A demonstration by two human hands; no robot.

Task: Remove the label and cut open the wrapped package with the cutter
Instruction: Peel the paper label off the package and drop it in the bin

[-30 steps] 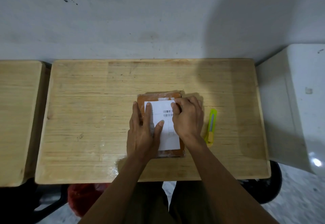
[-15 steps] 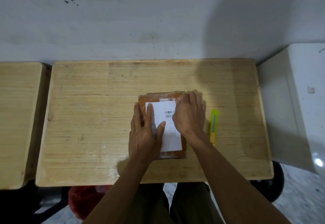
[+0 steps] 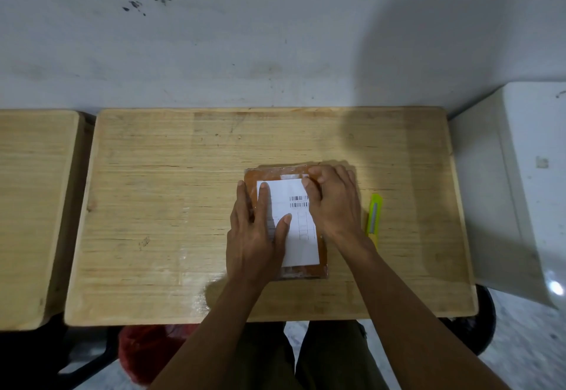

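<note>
Wall (image 3: 275, 31), pale grey and scuffed with a few dark marks, runs behind the wooden table (image 3: 171, 206) where I sit. A second wooden table (image 3: 33, 212) stands just beside it on my left, and a white cabinet (image 3: 517, 181) stands close on my right. On the table, right of centre, lies the wrapped package (image 3: 322, 255), a flat orange-brown parcel under glossy clear film. A white label (image 3: 301, 245) with two barcode strips covers most of its top face. My left hand (image 3: 254, 236) lies flat on the near-left part of the package, fingers straight and spread, the thumb resting on the label. My right hand (image 3: 335, 203) sits over the far-right corner, fingers curled down at the label's upper right corner; whether they actually pinch the paper I cannot tell. A yellow-green cutter (image 3: 374, 215) lies on the table just right of my right wrist, apart from the package, untouched.
</note>
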